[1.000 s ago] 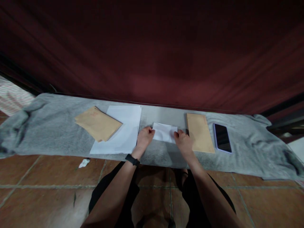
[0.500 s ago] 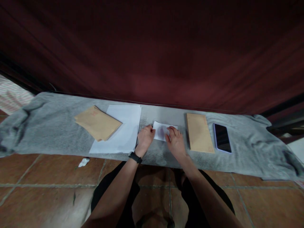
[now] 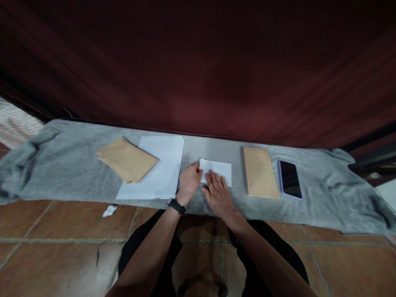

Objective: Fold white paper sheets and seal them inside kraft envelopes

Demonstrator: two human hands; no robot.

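Note:
A small white piece of paper (image 3: pixel 223 168), apparently folded, lies on the grey cloth in front of me. At its left edge my left hand (image 3: pixel 191 177) is closed, fingertips pinching the paper's corner. My right hand (image 3: pixel 217 192) rests flat with its fingers spread over the lower middle of the paper. Left of my hands are large white sheets (image 3: pixel 163 169), partly covered by several brown envelopes (image 3: pixel 126 160). To the right lies a stack of brown envelopes (image 3: pixel 260 172).
A phone (image 3: pixel 290 179) with a purple edge lies right of the envelope stack. The grey cloth (image 3: pixel 328 189) covers a long narrow surface against a dark red hanging (image 3: pixel 198 82). A crumpled white scrap (image 3: pixel 109 210) lies on the tiled floor.
My right hand has moved left and toward me, flattening from bent fingers to spread ones on the paper. The paper's right part now lies flat. My left hand stays at the left edge.

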